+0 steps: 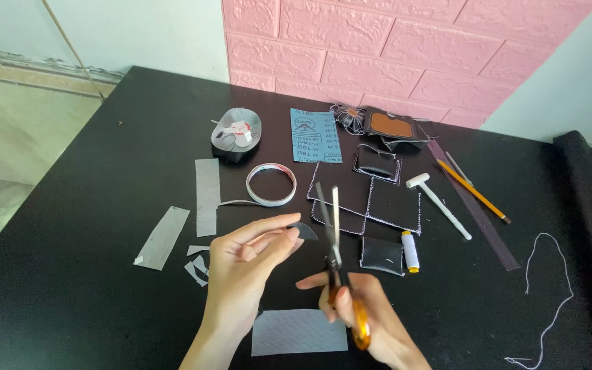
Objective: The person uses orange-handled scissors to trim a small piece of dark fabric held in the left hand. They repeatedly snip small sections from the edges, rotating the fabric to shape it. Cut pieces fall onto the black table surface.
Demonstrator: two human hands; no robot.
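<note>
Scissors (337, 260) with orange handles sit gripped in the right hand (368, 312), blades parted and pointing up, just beside a small dark scrap (304, 230) pinched between thumb and fingers of the left hand (248, 264). Both hover over a matte black table (70, 274). A grey dish (236, 135) near the far edge holds a small white and red item, too small to tell. Flat dark leather pieces (371, 199) with pale stitched edges lie beyond the hands, beside a white thread spool (411, 251). A rectangular blue sheet (316, 136) with dark print lies next to the dish, a tape ring (271, 184) nearer.
</note>
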